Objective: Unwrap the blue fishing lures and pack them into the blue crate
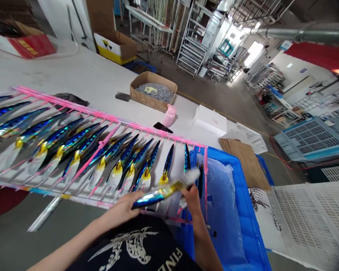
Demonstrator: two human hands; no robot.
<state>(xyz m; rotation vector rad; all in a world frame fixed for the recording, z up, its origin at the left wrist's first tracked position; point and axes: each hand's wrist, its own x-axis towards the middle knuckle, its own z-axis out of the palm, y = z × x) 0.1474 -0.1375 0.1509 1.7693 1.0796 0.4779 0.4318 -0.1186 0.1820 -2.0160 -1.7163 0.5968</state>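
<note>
My left hand (126, 207) is closed round the dark blue tail end of a fishing lure (155, 195). This lure has a shiny blue and silver body, a yellow head part and a clear lip, blurred by motion, that points right. My right hand (191, 195) is closed by the yellow part, at the rack's right end. A hanging lure (187, 156) is right behind it, and which of the two lures its fingers grip is hard to tell. Several similar lures (118, 165) sit in a row along the pink rack (135, 122), lips towards me.
A blue crate (244, 188) lined with plastic film stands at the right, under the rack's end. On the white table (101, 81) are a cardboard box of small grey pieces (158, 90), a pink bottle (170, 115), a phone (163, 127) and a white box (210, 119).
</note>
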